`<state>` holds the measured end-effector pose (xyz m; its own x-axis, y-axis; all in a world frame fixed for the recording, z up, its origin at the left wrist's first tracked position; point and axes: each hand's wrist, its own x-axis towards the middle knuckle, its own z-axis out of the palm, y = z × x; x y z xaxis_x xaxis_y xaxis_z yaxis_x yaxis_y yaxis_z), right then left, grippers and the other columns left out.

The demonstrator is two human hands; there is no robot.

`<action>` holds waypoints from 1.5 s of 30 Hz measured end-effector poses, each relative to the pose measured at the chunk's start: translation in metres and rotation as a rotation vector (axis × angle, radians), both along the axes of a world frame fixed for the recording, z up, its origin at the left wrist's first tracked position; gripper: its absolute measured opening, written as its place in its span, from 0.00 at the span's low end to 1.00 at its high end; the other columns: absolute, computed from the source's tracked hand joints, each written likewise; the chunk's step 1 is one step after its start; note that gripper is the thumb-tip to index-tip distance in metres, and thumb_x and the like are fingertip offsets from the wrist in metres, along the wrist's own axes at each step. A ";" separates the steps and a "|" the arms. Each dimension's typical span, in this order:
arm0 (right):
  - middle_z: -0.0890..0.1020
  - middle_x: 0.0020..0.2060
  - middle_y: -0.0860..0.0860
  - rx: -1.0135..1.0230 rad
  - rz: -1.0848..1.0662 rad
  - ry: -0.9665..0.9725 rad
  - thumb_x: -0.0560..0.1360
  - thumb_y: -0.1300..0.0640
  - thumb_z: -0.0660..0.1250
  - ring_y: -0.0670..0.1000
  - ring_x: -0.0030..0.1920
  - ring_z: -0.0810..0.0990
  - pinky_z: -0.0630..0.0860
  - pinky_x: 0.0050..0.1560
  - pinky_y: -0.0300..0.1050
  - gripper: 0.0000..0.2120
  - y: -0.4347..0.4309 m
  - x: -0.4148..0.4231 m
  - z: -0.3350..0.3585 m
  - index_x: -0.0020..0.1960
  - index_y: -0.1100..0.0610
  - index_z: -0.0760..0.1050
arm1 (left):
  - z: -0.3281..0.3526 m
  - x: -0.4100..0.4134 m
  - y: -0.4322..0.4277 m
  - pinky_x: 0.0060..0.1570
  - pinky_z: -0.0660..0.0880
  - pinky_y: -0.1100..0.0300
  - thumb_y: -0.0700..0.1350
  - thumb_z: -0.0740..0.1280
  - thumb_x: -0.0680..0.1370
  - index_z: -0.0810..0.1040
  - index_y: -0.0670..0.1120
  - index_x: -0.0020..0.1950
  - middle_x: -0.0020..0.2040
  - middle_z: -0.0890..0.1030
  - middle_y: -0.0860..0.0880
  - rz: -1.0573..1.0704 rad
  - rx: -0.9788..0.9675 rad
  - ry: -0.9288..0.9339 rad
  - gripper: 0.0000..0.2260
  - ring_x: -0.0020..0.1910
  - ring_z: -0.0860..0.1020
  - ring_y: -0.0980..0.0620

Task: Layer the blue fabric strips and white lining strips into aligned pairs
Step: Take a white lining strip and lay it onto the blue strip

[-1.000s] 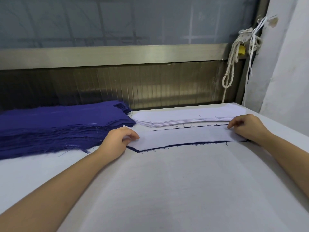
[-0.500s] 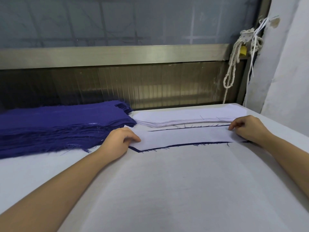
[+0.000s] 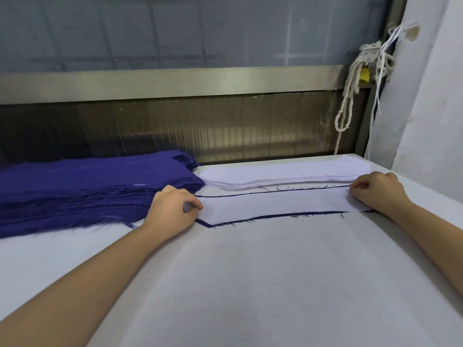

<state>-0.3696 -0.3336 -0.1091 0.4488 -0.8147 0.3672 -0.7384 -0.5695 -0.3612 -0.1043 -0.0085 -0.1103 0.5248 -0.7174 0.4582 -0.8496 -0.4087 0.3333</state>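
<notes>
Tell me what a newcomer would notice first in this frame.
The thick, frayed stack of blue fabric at the far left stands out most. Beside it at centre, a white lining strip lies on a blue strip whose edges peek out, with the left hand and right hand pinching its ends.

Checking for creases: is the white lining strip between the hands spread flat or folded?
Spread flat: the white lining strip lies full length on a blue strip, whose edges show beside it.
</notes>
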 end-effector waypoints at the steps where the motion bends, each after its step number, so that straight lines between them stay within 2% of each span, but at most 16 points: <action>1: 0.79 0.41 0.54 -0.003 -0.024 0.022 0.73 0.58 0.63 0.62 0.52 0.69 0.67 0.49 0.49 0.08 0.000 0.000 0.000 0.39 0.50 0.79 | 0.000 -0.001 0.000 0.55 0.67 0.55 0.41 0.68 0.73 0.84 0.51 0.43 0.42 0.81 0.57 0.030 0.002 -0.014 0.07 0.51 0.71 0.50; 3: 0.76 0.43 0.54 -0.005 -0.065 0.073 0.74 0.54 0.63 0.61 0.54 0.66 0.65 0.52 0.50 0.07 0.000 0.002 0.000 0.41 0.48 0.79 | 0.001 -0.003 0.000 0.53 0.62 0.56 0.48 0.69 0.74 0.83 0.54 0.41 0.42 0.81 0.60 0.066 0.006 -0.028 0.04 0.51 0.67 0.51; 6: 0.74 0.51 0.55 -0.025 -0.103 0.133 0.73 0.52 0.64 0.60 0.56 0.64 0.62 0.55 0.51 0.05 0.001 0.002 0.000 0.43 0.46 0.79 | 0.001 -0.005 0.000 0.45 0.53 0.59 0.55 0.69 0.73 0.80 0.58 0.39 0.42 0.79 0.62 0.078 0.041 -0.043 0.04 0.50 0.64 0.55; 9: 0.73 0.54 0.56 -0.060 -0.110 0.170 0.73 0.51 0.65 0.60 0.57 0.64 0.62 0.56 0.51 0.06 0.001 0.002 0.000 0.46 0.47 0.80 | 0.001 -0.004 0.001 0.43 0.51 0.59 0.56 0.70 0.72 0.78 0.60 0.39 0.43 0.78 0.62 0.091 0.067 -0.066 0.04 0.51 0.64 0.56; 12: 0.75 0.53 0.57 -0.064 -0.073 0.161 0.74 0.53 0.64 0.61 0.56 0.65 0.64 0.54 0.50 0.07 0.002 0.003 0.000 0.47 0.50 0.80 | 0.000 -0.002 0.000 0.47 0.55 0.58 0.52 0.70 0.73 0.79 0.57 0.41 0.45 0.79 0.60 0.065 0.054 -0.056 0.02 0.53 0.68 0.55; 16: 0.80 0.50 0.58 -0.015 0.028 0.118 0.73 0.57 0.64 0.62 0.53 0.72 0.69 0.54 0.50 0.05 0.000 0.002 0.000 0.43 0.52 0.78 | 0.000 -0.001 0.000 0.51 0.68 0.60 0.47 0.71 0.73 0.82 0.51 0.44 0.46 0.79 0.55 -0.028 0.043 0.012 0.02 0.51 0.74 0.53; 19: 0.82 0.47 0.56 0.020 0.062 0.064 0.72 0.59 0.65 0.60 0.51 0.75 0.72 0.51 0.49 0.03 0.000 0.001 -0.001 0.42 0.53 0.78 | 0.000 -0.001 0.001 0.48 0.70 0.62 0.47 0.70 0.74 0.81 0.50 0.46 0.47 0.78 0.55 -0.039 0.044 0.020 0.03 0.49 0.75 0.55; 22: 0.82 0.45 0.56 0.012 0.065 0.045 0.72 0.59 0.65 0.58 0.47 0.74 0.70 0.47 0.47 0.04 -0.001 0.001 -0.002 0.40 0.53 0.77 | 0.000 -0.002 0.001 0.49 0.72 0.60 0.48 0.69 0.74 0.81 0.50 0.48 0.49 0.78 0.56 -0.023 0.063 0.009 0.04 0.50 0.74 0.56; 24: 0.82 0.44 0.56 0.017 0.060 0.038 0.72 0.60 0.64 0.57 0.45 0.73 0.69 0.45 0.46 0.06 0.000 0.002 -0.001 0.39 0.52 0.75 | 0.000 -0.002 0.001 0.50 0.73 0.58 0.47 0.69 0.75 0.81 0.50 0.48 0.49 0.77 0.55 -0.015 0.065 0.014 0.04 0.50 0.74 0.55; 27: 0.82 0.46 0.57 0.007 0.047 0.032 0.73 0.61 0.63 0.59 0.47 0.75 0.72 0.48 0.49 0.06 0.005 0.004 0.000 0.40 0.54 0.77 | 0.000 -0.001 0.001 0.51 0.73 0.56 0.45 0.67 0.76 0.81 0.49 0.49 0.50 0.78 0.54 -0.010 0.061 0.031 0.05 0.51 0.74 0.53; 31: 0.81 0.47 0.59 -0.079 0.098 -0.036 0.73 0.63 0.63 0.62 0.48 0.76 0.75 0.50 0.53 0.08 0.018 0.020 0.009 0.45 0.60 0.81 | 0.004 0.003 -0.001 0.48 0.70 0.61 0.41 0.67 0.75 0.82 0.48 0.50 0.49 0.78 0.53 0.007 -0.019 0.033 0.06 0.48 0.73 0.54; 34: 0.81 0.49 0.58 -0.123 0.213 -0.038 0.74 0.63 0.64 0.60 0.50 0.76 0.73 0.51 0.50 0.08 0.033 0.046 0.015 0.47 0.60 0.81 | 0.012 0.007 -0.005 0.45 0.66 0.63 0.39 0.67 0.75 0.82 0.47 0.49 0.46 0.77 0.54 0.027 -0.093 -0.005 0.07 0.47 0.73 0.53; 37: 0.80 0.51 0.56 -0.143 0.354 -0.025 0.75 0.61 0.64 0.57 0.52 0.76 0.70 0.51 0.45 0.08 0.053 0.083 0.021 0.50 0.59 0.81 | 0.021 0.015 -0.009 0.46 0.67 0.61 0.39 0.67 0.75 0.82 0.47 0.50 0.47 0.78 0.54 0.046 -0.147 -0.002 0.07 0.48 0.73 0.53; 42: 0.79 0.55 0.55 -0.168 0.547 0.006 0.76 0.62 0.61 0.57 0.57 0.74 0.70 0.57 0.47 0.12 0.092 0.164 0.037 0.56 0.58 0.79 | 0.032 0.042 -0.015 0.47 0.67 0.60 0.40 0.66 0.75 0.81 0.47 0.52 0.49 0.78 0.52 0.125 -0.166 0.002 0.08 0.51 0.73 0.51; 45: 0.78 0.57 0.55 -0.196 0.656 0.003 0.76 0.64 0.57 0.57 0.58 0.74 0.71 0.60 0.49 0.16 0.120 0.212 0.045 0.59 0.57 0.78 | 0.036 0.057 -0.023 0.45 0.67 0.61 0.39 0.66 0.76 0.81 0.48 0.51 0.47 0.77 0.54 0.177 -0.217 0.108 0.07 0.47 0.73 0.54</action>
<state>-0.1574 -0.2138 -0.0643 0.8280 -0.2927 0.4783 -0.2190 -0.9540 -0.2047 -0.0469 -0.0311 -0.0739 0.6869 -0.5017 0.5258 -0.7266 -0.4566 0.5135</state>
